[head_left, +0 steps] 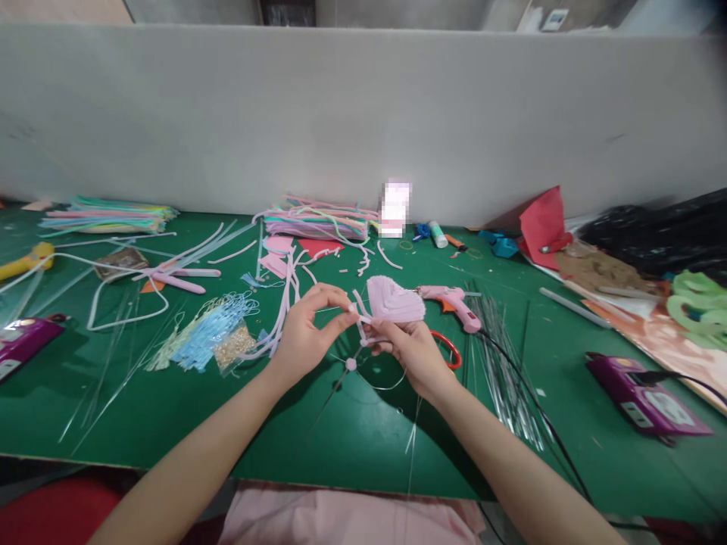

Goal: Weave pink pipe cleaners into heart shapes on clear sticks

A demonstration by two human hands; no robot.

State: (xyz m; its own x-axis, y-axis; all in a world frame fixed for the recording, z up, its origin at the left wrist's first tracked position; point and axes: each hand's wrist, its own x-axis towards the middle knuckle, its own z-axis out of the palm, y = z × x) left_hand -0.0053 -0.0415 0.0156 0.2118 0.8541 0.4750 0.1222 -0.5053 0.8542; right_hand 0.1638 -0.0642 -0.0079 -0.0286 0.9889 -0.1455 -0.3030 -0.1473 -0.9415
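My right hand (413,350) grips a pink heart-shaped piece (394,301) made of coiled pipe cleaner, holding it above the green table (318,431). My left hand (310,327) is closed in a pinch on the loose pink pipe-cleaner end (357,309) at the heart's left side. A thin wire with a small pink bead (351,365) hangs just below the hands.
A pink glue gun (454,301) and red-handled scissors (450,348) lie right of the hands, beside a spread of thin wires (503,356). Pipe-cleaner bundles (318,219) lie at the back. Purple boxes (647,397) sit at both sides. Blue tassels (210,329) lie left.
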